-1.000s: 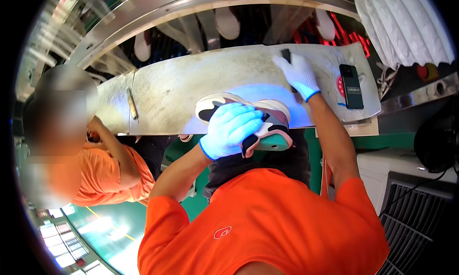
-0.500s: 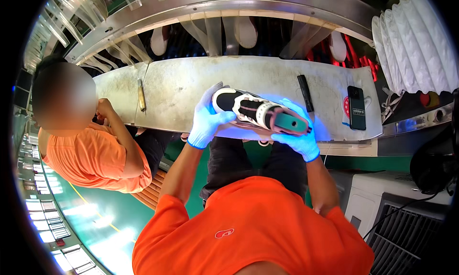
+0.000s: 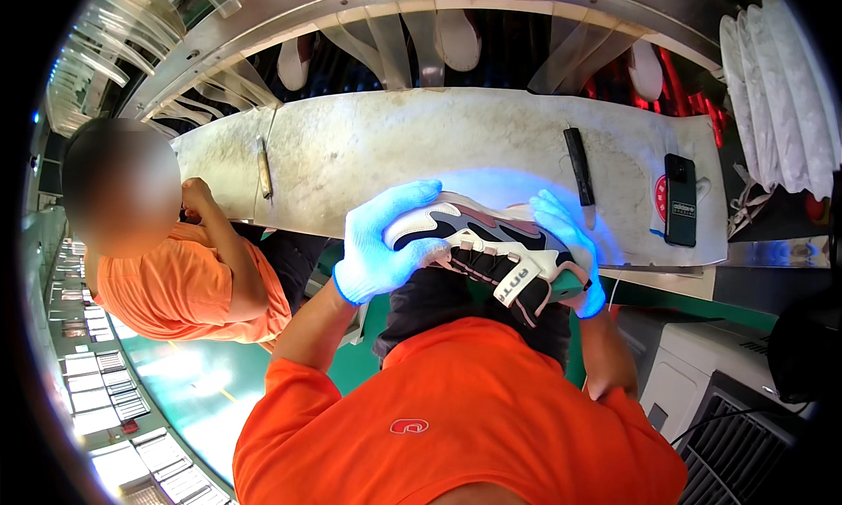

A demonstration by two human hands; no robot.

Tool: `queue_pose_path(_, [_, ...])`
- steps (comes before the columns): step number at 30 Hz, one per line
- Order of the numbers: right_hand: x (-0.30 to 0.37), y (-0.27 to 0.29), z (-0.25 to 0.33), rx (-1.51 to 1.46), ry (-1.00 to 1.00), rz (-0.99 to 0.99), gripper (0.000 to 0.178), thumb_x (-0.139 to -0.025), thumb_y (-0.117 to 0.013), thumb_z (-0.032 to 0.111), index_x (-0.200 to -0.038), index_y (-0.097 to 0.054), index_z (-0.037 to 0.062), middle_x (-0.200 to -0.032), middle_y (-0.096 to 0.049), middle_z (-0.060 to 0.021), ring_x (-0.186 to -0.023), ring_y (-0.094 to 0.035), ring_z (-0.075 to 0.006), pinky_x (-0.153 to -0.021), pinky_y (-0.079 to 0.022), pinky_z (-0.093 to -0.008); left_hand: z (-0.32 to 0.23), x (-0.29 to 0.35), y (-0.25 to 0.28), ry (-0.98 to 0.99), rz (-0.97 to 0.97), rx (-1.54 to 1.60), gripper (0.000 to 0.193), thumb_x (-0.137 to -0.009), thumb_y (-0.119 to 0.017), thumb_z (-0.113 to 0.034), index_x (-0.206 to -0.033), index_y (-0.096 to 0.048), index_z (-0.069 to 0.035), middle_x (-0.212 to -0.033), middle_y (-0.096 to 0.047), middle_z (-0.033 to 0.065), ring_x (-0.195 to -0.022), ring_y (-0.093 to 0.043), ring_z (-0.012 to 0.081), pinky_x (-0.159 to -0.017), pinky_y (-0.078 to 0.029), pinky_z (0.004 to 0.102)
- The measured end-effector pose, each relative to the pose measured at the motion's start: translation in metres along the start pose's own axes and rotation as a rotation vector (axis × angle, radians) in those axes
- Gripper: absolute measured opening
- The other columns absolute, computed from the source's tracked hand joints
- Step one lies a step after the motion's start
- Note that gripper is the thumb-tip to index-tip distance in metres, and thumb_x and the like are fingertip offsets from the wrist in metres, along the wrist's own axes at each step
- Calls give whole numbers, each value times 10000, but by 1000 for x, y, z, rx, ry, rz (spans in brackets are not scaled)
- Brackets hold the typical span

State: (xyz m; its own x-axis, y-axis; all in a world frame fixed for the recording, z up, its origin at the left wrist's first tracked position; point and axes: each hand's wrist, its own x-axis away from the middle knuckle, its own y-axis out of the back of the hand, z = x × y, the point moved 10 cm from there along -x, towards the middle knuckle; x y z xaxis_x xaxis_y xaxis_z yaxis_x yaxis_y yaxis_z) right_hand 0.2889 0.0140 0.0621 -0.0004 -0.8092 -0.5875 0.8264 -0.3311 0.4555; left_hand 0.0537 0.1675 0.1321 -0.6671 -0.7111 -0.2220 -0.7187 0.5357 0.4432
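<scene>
Both gloved hands hold a sneaker (image 3: pixel 482 255) in black, white, grey and dusty pink, tilted on its side above the bench's near edge. My left hand (image 3: pixel 377 242) wraps round the toe end, thumb on the upper and fingers along the sole edge. At the heel end, my right hand (image 3: pixel 574 250) grips from the far side and beneath; some of its fingers are hidden behind the shoe. A bit of green lining shows at the shoe's opening. Blue light falls on the gloves and on the bench around them.
On the pale worn bench (image 3: pixel 368 145) lie a black-handled tool (image 3: pixel 579 165), a dark phone (image 3: pixel 680 200) and a wooden-handled tool (image 3: pixel 264 167). Behind, shoes (image 3: pixel 459 42) sit under a metal-framed machine with clear strips. A person in orange (image 3: pixel 189 281) sits at left; a white ribbed duct (image 3: pixel 776 101) hangs right.
The sneaker has been rolled so its side and sole edge face up, and brought nearer my body. My hands moved with it, keeping hold at toe and heel. The view has shifted slightly.
</scene>
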Motion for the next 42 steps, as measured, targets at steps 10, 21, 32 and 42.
queue_pose_path(10, [-14,-15,-29,-534,-319,-40,1050,-781,-985,99,-1685,-458,16,-1639,-597,-163,-1499,-570,-302,-1245,-455,-430,31,19,10,140,-302,411,471,-969,-799,-156,-1376,-723,66,-1363,-748,193,-1227,-731,295,-1081,-572,406])
queue_pose_path(21, [-58,39,-96,912,-437,-271,914,-908,-873,387,-1651,-472,37,-1389,-702,-286,-1208,-703,-501,-1021,-570,-577,146,-15,36,485,-597,755,322,-1051,-764,-208,-1234,-755,56,-1168,-761,142,-1065,-718,232,-987,-574,384])
queue_pose_path(32, [-12,40,-71,59,-706,-349,442,-967,-861,411,-1193,-773,41,-861,-753,-142,-762,-711,-271,-757,-580,-423,105,-73,-9,307,168,-320,1025,-763,-972,-494,-1590,-587,-27,-1309,-789,243,-1155,-789,352,-1017,-604,451])
queue_pose_path(42, [-13,20,-54,-1,-748,-194,362,-978,-839,380,-1126,-797,52,-860,-779,-148,-771,-765,-276,-734,-594,-409,34,-81,-4,345,112,-354,830,-727,-979,-347,-1450,-724,-30,-1170,-837,182,-1036,-810,232,-943,-617,381])
